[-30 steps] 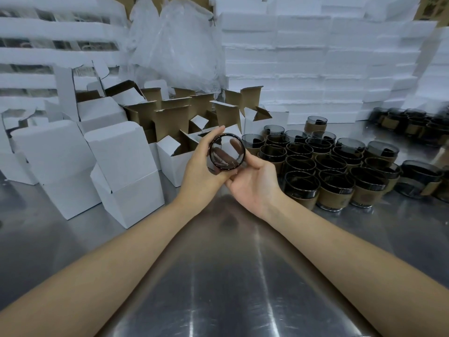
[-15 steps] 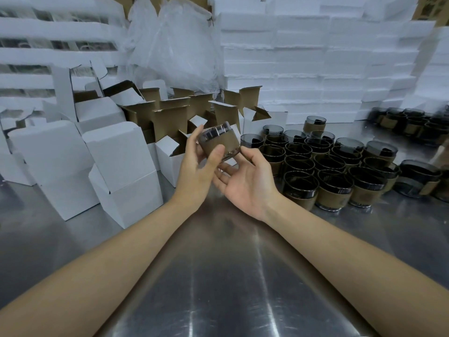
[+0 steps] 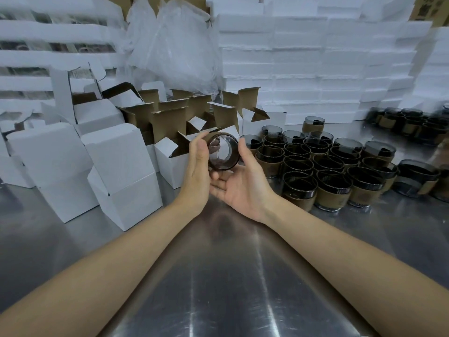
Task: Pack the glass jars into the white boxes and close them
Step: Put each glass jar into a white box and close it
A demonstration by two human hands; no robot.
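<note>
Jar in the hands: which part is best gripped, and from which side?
The brown sleeve round the jar, from left and right. It lies sideways, mouth toward the camera, so its sleeved wall faces the left hand and right hand.

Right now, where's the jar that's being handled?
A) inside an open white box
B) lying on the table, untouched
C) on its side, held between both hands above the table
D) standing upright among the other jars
C: the jar is tipped on its side in the air over the table, gripped by the left hand and cradled from below by the right hand.
</note>
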